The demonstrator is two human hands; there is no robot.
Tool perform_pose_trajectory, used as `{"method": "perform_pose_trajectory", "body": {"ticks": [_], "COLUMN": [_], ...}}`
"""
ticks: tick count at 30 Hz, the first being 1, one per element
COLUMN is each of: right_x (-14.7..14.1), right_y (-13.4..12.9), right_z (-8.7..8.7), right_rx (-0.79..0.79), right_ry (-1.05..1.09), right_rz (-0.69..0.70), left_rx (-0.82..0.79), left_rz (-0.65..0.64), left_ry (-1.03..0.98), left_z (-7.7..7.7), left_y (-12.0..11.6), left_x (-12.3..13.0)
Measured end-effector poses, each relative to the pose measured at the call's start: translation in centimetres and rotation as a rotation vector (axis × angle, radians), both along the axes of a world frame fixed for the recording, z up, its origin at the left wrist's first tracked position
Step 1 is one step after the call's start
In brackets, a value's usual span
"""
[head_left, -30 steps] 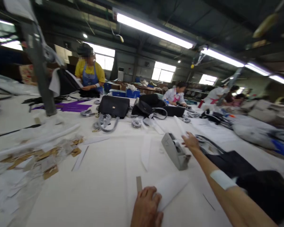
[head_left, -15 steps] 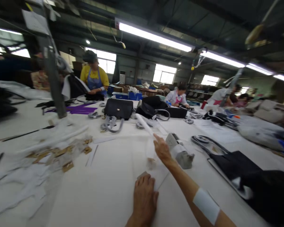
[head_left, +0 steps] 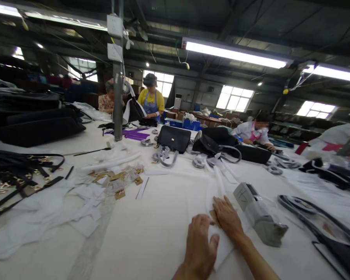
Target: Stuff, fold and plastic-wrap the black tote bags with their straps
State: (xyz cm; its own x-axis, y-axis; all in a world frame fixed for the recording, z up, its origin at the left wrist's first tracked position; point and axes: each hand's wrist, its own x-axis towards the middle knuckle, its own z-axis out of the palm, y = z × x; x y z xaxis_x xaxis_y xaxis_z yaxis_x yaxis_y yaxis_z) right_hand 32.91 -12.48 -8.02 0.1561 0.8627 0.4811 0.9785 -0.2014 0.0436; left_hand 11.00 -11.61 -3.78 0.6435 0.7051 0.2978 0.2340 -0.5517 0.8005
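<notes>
My left hand (head_left: pixel 200 245) rests low on the white table, fingers bent and the thumb apart, on or beside a white sheet (head_left: pixel 221 249). Just to its right, my right hand (head_left: pixel 229 217) lies flat with fingers stretched forward, touching a small brown piece (head_left: pixel 214 217). What is under the left fingers is hidden. A grey tape dispenser (head_left: pixel 261 214) stands right of my right hand. Ahead of the hands a white strip (head_left: pixel 220 181) runs away from me.
Black bags (head_left: pixel 174 138) with wrapped straps stand across the table. Brown tags and clear wrappers (head_left: pixel 119 181) lie left, near white paper scraps (head_left: pixel 46 217). Black straps (head_left: pixel 14 175) lie far left. A metal post (head_left: pixel 118 97) rises from the table. People work beyond.
The view has swung left. My right hand has come back from the white strip towards my left hand and now lies on the brown piece. The left hand's fingers are spread more.
</notes>
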Motion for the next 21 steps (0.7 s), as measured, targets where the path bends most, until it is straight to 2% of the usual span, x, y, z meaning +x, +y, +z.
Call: {"method": "perform_pose_trajectory", "body": {"ticks": [2,5,7,9,11,14,17,19,21], "right_x": [0.4,0.9,1.2,1.4,1.5,1.6,1.5,1.3,1.1], "right_y": [-0.1,-0.2,-0.1,0.0,0.0,0.1,0.0,-0.1,0.0], "right_z": [-1.0,-1.7,-2.0,-2.4,-2.9,-3.5,-3.6,-3.5,-3.2], "right_rx": [0.003,0.047,0.074,0.098,0.109,0.101,0.092,0.099,0.102], "right_ry": [-0.004,-0.003,-0.002,-0.008,-0.018,-0.024,-0.013,0.007,0.029], "right_rz": [0.061,0.066,0.071,0.053,0.025,-0.013,-0.059,-0.084,-0.105], "left_rx": [0.033,0.21,0.384,0.418,0.442,0.444,0.393,0.342,0.294], "left_rz": [0.049,0.146,0.242,0.273,0.28,0.265,0.257,0.284,0.338], "left_ry": [0.026,0.19,0.365,0.416,0.443,0.471,0.463,0.416,0.325], "left_z": [1.9,4.0,4.7,4.8,4.6,3.8,3.7,5.1,8.4], "left_y": [3.4,10.5,15.8,20.5,24.1,27.4,29.2,30.4,32.0], "left_x": [0.2,0.8,1.2,1.4,1.5,1.7,2.6,3.6,4.8]}}
